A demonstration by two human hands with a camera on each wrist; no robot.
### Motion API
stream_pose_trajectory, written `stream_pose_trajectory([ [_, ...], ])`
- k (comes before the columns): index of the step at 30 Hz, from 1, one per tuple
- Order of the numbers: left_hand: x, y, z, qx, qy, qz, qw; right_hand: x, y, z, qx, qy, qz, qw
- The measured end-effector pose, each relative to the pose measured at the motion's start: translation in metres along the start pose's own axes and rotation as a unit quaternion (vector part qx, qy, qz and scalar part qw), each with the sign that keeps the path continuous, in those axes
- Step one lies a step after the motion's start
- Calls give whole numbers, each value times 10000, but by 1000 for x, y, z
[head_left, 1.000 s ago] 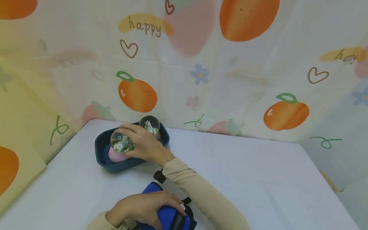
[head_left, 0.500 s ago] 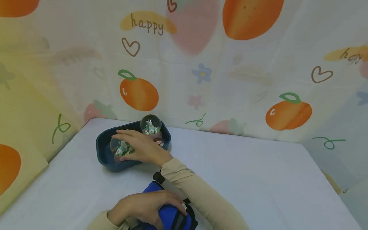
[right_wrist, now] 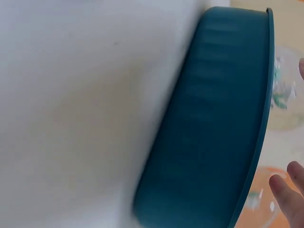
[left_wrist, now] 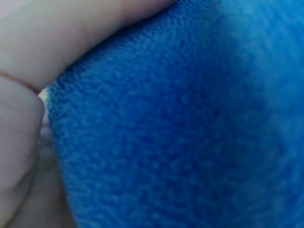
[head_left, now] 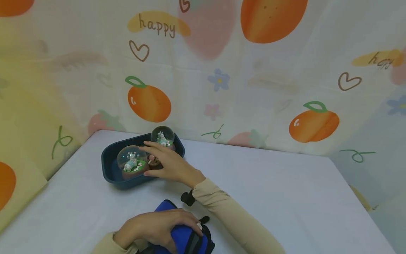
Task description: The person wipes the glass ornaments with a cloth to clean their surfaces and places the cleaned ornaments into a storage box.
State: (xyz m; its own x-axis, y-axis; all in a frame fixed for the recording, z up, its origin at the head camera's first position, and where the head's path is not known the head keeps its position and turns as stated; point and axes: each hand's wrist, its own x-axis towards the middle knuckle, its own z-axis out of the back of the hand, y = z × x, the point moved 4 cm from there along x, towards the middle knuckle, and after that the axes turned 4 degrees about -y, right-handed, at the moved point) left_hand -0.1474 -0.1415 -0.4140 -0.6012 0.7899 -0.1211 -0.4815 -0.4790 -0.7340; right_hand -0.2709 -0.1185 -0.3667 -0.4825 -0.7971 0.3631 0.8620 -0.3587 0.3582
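Note:
Two snow globes stand in a dark blue-green tray [head_left: 108,174] on the left of the table. My right hand [head_left: 177,167] is at the right side of the front snow globe [head_left: 130,163], fingers spread and apart from its glass. Behind it is the other snow globe [head_left: 162,137], with small white and green figures inside. The right wrist view has the tray's outer wall [right_wrist: 209,114] and a few of my fingertips. Below, my left hand [head_left: 153,227] grips a blue fabric pouch [head_left: 182,237] with black trim. Its fuzzy blue cloth [left_wrist: 166,118] fills the left wrist view.
A small brownish-pink object [head_left: 153,159] sits in the tray, partly behind my right hand. White cloth covers the table [head_left: 269,197]. A fruit-printed curtain [head_left: 196,88] rises along its back edge.
The front snow globe has come down into the tray and the right hand has let go of it, drawing back to the right. The left hand stays on the pouch.

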Motion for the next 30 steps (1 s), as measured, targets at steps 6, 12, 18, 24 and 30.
stream_pose_trajectory([
  [6, -3, 0, 2, 39, -120, -91, 9999, -23, -17, 15, 268, -449, -181, 9985],
  [12, -3, -2, 1, 113, -289, -183, 9994, -46, -36, 28, 216, -692, -349, 9968],
  [18, 4, -3, -4, 29, -387, -274, 9989, -77, -63, 41, -67, -969, -629, 9933],
  [24, 8, -10, 8, -46, -486, -14, 9988, -112, -94, 57, -167, -1227, -1270, 9841],
  [30, 20, -20, 41, 162, -1036, 420, 9936, -139, -125, 67, -480, -1324, -1961, 9704],
])
